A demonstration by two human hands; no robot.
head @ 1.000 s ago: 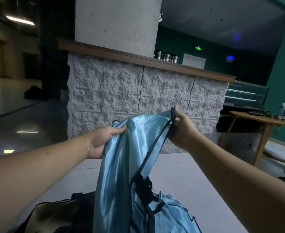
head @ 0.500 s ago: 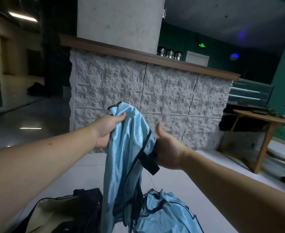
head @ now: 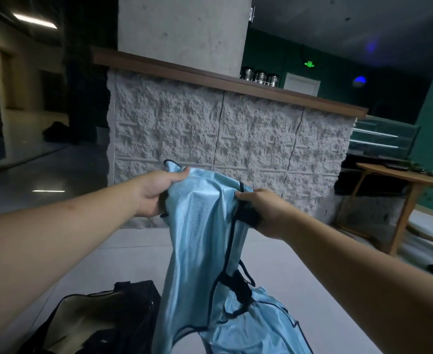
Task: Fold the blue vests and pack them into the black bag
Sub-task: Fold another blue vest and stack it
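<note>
Currently, the left hand (head: 156, 194) and right hand (head: 264, 210) each pinch the blue vest (head: 200, 241) at its top edge, above the black bag (head: 103, 320). Fabric appears light, limp, slippery; grip the bound edges.

Two hands are raised: the left hand (head: 156, 192) and the right hand (head: 266, 210). Between them hangs one blue vest (head: 200, 241). Below the left hand lies one black bag (head: 123, 312). Three metal jars (head: 260, 77) stand far behind the hands.
</note>
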